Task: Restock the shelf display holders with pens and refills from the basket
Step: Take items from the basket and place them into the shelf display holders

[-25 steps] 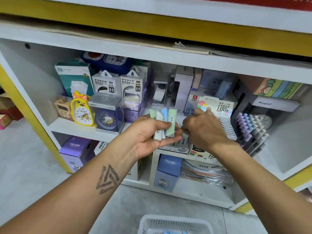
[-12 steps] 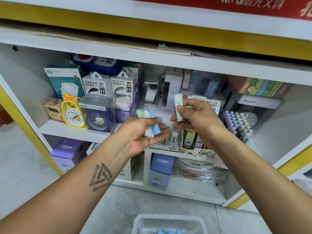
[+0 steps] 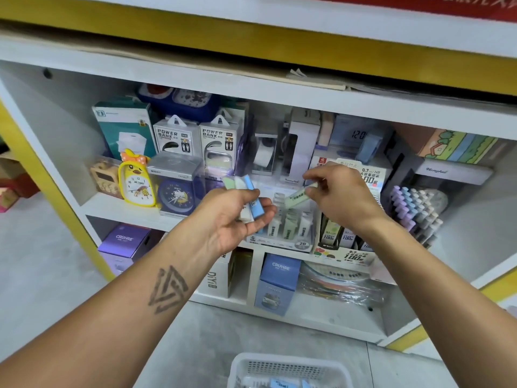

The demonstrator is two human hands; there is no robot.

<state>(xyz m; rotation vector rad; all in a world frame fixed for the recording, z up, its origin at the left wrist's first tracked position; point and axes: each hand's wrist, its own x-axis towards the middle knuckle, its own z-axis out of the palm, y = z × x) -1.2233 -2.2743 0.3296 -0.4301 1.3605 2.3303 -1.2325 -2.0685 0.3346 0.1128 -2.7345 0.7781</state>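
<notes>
My left hand (image 3: 237, 217) holds a small bunch of flat refill cases (image 3: 247, 189), one green, one white and one blue, fanned upward in front of the middle shelf. My right hand (image 3: 342, 197) pinches a single pale green refill case (image 3: 298, 196) by one end, lying almost level just above the clear display holder (image 3: 288, 243) marked 2B. That holder stands on the shelf edge with several upright refill cases in it. A white plastic basket (image 3: 282, 369) sits on the floor below, with a few blue and white items inside.
A printed cardboard holder (image 3: 345, 254) of 0.7 lead boxes stands right of the clear holder. Pastel pens (image 3: 414, 208) fill a rack farther right. Clocks (image 3: 137, 183) and power bank boxes (image 3: 221, 141) crowd the shelf's left side. Boxes and a plastic-wrapped pack (image 3: 340, 287) fill the lower shelf.
My right hand drew one green case out of the left hand's bunch, lifted it, then lowered it sideways toward the clear holder. The left hand stayed in place with the remaining cases.
</notes>
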